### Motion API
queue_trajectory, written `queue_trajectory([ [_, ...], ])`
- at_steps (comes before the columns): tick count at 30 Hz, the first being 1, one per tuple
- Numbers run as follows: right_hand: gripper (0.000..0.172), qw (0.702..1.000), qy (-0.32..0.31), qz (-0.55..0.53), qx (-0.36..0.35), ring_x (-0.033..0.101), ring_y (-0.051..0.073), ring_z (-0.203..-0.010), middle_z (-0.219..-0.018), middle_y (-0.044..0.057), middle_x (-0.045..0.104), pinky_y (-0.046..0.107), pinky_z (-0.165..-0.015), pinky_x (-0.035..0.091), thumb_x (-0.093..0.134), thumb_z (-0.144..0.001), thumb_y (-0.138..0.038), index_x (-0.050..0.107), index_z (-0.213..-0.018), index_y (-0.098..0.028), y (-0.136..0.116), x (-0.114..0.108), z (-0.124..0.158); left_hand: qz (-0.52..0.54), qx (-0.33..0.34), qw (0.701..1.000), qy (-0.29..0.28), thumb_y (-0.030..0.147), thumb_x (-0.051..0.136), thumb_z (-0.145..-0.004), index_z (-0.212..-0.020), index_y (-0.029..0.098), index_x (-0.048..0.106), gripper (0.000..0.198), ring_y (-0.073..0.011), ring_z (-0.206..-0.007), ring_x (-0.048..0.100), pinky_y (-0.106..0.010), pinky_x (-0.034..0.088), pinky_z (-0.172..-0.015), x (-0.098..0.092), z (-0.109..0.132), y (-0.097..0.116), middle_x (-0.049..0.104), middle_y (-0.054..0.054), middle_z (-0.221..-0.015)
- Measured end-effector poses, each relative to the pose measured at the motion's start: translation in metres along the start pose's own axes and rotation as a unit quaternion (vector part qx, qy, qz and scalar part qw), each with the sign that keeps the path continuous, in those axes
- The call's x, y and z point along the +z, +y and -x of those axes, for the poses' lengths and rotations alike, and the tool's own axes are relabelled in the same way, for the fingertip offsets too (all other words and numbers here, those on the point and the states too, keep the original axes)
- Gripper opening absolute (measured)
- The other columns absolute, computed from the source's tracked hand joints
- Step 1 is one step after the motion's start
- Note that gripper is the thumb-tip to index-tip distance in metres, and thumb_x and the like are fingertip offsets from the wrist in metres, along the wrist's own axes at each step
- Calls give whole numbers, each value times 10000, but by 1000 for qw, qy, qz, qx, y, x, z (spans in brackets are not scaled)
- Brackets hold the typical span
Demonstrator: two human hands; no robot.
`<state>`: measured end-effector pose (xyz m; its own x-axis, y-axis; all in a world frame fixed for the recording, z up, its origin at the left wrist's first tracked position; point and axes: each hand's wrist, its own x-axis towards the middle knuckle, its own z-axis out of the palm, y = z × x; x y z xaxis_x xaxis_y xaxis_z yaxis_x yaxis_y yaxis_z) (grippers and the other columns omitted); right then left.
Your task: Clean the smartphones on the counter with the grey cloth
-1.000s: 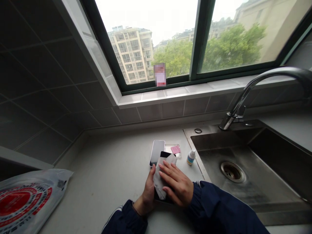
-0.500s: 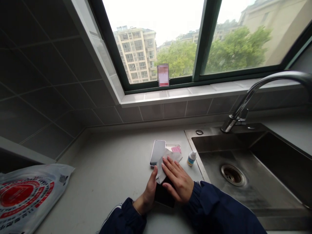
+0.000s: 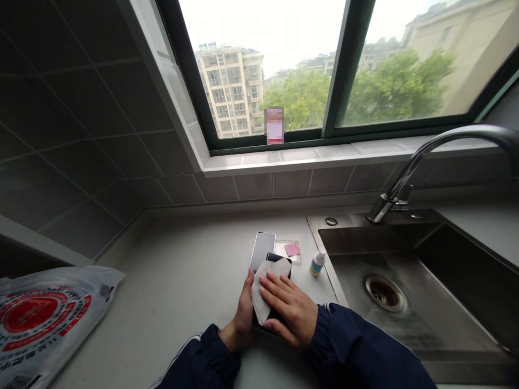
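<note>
A black phone (image 3: 279,258) lies on the grey counter (image 3: 186,292) near its front edge. My left hand (image 3: 243,319) grips the phone's left side, fingers curled round it. My right hand (image 3: 288,310) lies flat on a white wipe (image 3: 263,286), fingers stretched out, pressing the wipe onto the phone's screen. Just behind stands a second phone (image 3: 262,249) with a pale grey face. Right of it lies a clear film sheet with a pink tab (image 3: 292,249). A small white dropper bottle (image 3: 317,262) stands by the sink's edge.
A steel sink (image 3: 409,270) with a drain and a curved tap (image 3: 409,173) fills the right side. A white plastic bag with red print (image 3: 44,319) lies at the left. Dark tiled walls and a window sill close the back.
My right hand slid the wipe away from me over the phone, then drew it back toward me. My left hand kept its hold on the phone's side.
</note>
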<state>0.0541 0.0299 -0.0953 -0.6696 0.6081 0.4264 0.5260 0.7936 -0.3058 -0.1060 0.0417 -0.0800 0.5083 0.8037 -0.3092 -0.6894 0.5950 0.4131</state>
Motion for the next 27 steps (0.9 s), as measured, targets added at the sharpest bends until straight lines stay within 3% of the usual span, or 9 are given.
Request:
queue_trajectory([
  [6,528,1000,12,-2,-16,265,289,-1454,-1512,149,397,511,-1157,301,464,-971,-368,451,-1429,-107,4,-3,-1,9,-12,1000,-14,571,427,-932,-1303,11,561,686,-296,-1340,474,-409,236,-1195,2,2,1,661,-198,-1249],
  [11,596,998,34,30,37,231,314,-1462,-1551,168,309,532,-1138,322,474,-946,-333,371,-1478,-86,6,-3,-1,-16,41,999,-18,493,388,-972,-1398,80,484,602,-251,-1388,413,-373,176,-1213,2,-1,-1,596,-138,-1365],
  [17,630,998,33,33,52,195,323,-1471,-1570,169,262,551,-1141,302,476,-939,-321,318,-1503,-90,5,2,1,-32,58,998,-22,484,417,-964,-1379,83,512,585,-246,-1409,379,-347,132,-1219,0,-2,-3,547,-135,-1418],
  [23,619,998,20,30,52,166,325,-1478,-1576,177,240,556,-1147,286,464,-949,-316,322,-1496,-64,3,-1,0,-31,50,998,-14,486,424,-962,-1346,73,545,578,-249,-1396,400,-351,136,-1220,-4,-2,-4,586,-141,-1376],
  [27,648,1000,4,6,22,179,329,-1474,-1565,177,270,553,-1153,277,486,-947,-402,352,-1485,-68,-1,-3,-1,-31,24,999,9,510,432,-953,-1290,57,589,585,-262,-1359,455,-376,166,-1217,0,1,-2,651,-154,-1285],
])
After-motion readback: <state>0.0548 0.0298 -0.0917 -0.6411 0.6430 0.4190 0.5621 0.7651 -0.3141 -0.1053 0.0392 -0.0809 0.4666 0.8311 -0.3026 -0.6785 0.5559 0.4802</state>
